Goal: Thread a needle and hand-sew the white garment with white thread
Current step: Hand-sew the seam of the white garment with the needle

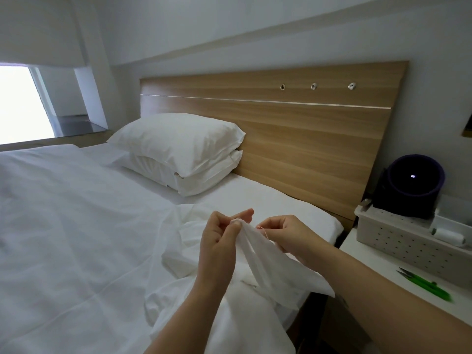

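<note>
I hold the white garment (pixel 270 264) up over the bed's near right corner. My left hand (pixel 222 236) pinches a bunched fold of it at the top between thumb and fingers. To the right, my right hand (pixel 286 233) is curled beside the fabric, its fingertips pinched at a thin thread (pixel 263 229) that runs into the cloth. The needle itself is too small to make out. The garment's loose end hangs down toward the bed edge.
Two stacked white pillows (pixel 184 149) lie against the wooden headboard (pixel 306 129). On the white bedside table (pixel 383 277) stand a perforated tray (pixel 398 244) with a white thread spool (pixel 448 236), green snips (pixel 424 283) and a dark round device (pixel 413 182).
</note>
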`<action>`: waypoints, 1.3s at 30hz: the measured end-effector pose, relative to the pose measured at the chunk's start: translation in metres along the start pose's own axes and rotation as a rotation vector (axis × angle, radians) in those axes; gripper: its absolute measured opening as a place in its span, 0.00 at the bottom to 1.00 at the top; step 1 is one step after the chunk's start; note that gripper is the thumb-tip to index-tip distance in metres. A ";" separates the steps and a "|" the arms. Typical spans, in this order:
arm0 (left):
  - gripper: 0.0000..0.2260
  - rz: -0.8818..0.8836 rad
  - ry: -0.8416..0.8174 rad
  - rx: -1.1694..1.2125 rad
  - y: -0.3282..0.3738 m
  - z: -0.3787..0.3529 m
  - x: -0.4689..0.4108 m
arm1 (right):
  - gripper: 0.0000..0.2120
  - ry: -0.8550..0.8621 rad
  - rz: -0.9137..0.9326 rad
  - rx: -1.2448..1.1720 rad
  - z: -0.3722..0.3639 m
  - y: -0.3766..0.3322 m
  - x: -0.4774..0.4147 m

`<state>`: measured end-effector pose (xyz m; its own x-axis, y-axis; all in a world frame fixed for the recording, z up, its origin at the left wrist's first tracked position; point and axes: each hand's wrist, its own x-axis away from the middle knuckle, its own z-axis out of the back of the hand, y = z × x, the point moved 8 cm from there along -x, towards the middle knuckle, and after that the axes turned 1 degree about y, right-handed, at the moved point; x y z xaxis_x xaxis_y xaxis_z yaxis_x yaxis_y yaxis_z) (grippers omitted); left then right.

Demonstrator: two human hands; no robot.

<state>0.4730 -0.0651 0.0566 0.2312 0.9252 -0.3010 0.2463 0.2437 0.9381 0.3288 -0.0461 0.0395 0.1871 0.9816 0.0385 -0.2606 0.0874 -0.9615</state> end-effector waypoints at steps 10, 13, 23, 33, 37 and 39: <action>0.06 0.311 0.014 0.255 -0.009 -0.008 0.000 | 0.12 0.107 0.163 0.416 0.030 -0.038 0.014; 0.05 0.316 0.025 0.190 -0.009 -0.007 0.001 | 0.12 0.125 0.364 0.488 0.018 -0.078 0.022; 0.06 0.373 0.006 0.266 -0.013 -0.007 0.000 | 0.06 0.162 0.361 0.178 0.009 -0.100 0.015; 0.05 0.384 0.055 0.160 -0.017 0.001 -0.003 | 0.06 0.163 0.317 -0.248 0.027 -0.129 0.025; 0.04 0.382 0.054 0.170 -0.017 0.003 -0.004 | 0.06 0.239 0.342 -0.488 0.037 -0.142 0.025; 0.04 0.390 0.060 0.174 -0.018 0.004 -0.005 | 0.06 0.320 0.412 -0.384 0.045 -0.148 0.027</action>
<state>0.4709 -0.0748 0.0401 0.2844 0.9549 0.0854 0.3076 -0.1753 0.9352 0.3298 -0.0250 0.1951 0.4329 0.8173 -0.3803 -0.0249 -0.4109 -0.9114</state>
